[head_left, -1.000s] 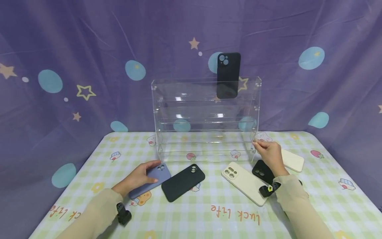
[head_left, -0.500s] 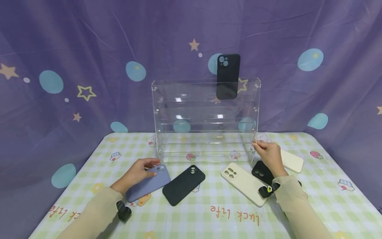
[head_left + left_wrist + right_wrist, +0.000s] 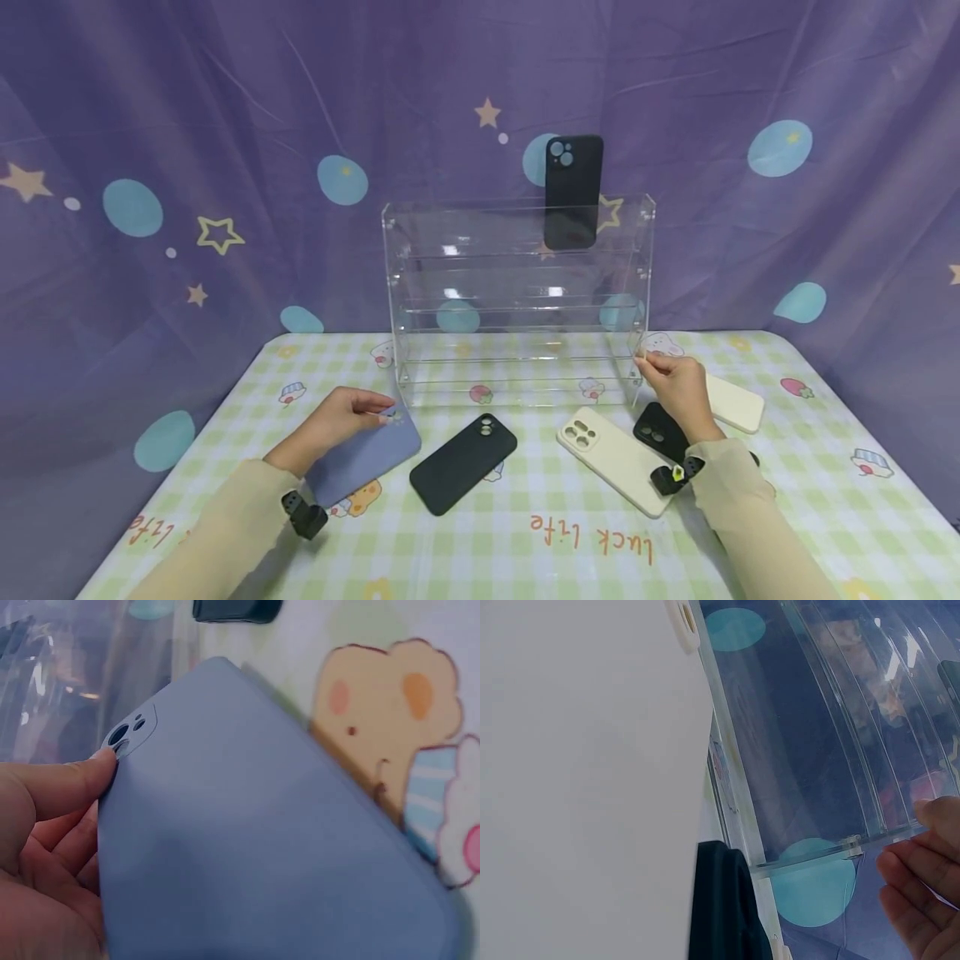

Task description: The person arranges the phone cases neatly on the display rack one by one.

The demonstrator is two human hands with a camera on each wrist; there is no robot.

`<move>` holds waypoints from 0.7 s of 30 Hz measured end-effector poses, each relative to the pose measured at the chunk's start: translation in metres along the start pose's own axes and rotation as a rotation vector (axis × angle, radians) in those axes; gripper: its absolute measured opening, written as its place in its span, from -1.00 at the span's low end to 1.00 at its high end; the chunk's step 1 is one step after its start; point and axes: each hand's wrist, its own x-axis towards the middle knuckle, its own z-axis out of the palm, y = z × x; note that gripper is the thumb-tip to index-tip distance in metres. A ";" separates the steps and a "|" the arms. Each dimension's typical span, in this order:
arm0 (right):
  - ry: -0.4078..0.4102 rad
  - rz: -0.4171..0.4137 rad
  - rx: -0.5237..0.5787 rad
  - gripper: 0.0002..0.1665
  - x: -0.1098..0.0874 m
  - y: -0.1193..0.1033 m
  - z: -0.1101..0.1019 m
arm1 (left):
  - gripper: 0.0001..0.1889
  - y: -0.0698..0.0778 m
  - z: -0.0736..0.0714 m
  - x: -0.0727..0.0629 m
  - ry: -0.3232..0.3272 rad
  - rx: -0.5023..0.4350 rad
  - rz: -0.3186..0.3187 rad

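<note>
My left hand (image 3: pixel 339 423) pinches a blue-grey phone case (image 3: pixel 366 463) by its edge beside the camera cutouts. In the left wrist view the thumb presses on the phone case (image 3: pixel 247 817) near those holes, with the other fingers behind it; it looks tilted, its far side off the cloth. My right hand (image 3: pixel 677 390) pinches the right side panel of a clear acrylic display rack (image 3: pixel 388 283) low down. The right wrist view has thumb and fingertips of that hand (image 3: pixel 926 874) on either side of the panel. A black phone case (image 3: pixel 573 187) stands upright in the rack's top tier.
A dark phone case (image 3: pixel 463 463) lies before the rack. Right of it lie a cream case (image 3: pixel 615 463), a black case (image 3: pixel 657 429) partly under my right wrist, and a whitish case (image 3: pixel 735 403) behind that hand. A checked cloth (image 3: pixel 450 554) covers the table; a purple curtain (image 3: pixel 420 75) hangs behind.
My left hand has gone from resting over the blue-grey case to pinching its upper edge, and the case has shifted left and tilted up. The right hand stays at the rack.
</note>
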 end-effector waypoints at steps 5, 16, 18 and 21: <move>-0.002 0.001 -0.003 -0.78 0.000 -0.001 0.000 | -0.67 0.008 -0.010 0.002 -0.015 -0.005 -0.016; -0.014 0.002 -0.008 -0.76 -0.001 -0.001 -0.001 | -0.59 0.063 -0.043 0.012 0.009 -0.037 0.024; -0.009 0.004 -0.011 -0.77 -0.001 -0.001 -0.001 | -0.58 0.077 -0.048 0.016 0.028 -0.059 0.019; -0.012 0.008 -0.003 -0.77 -0.001 -0.001 -0.001 | -0.56 0.097 -0.055 0.021 0.063 -0.105 0.004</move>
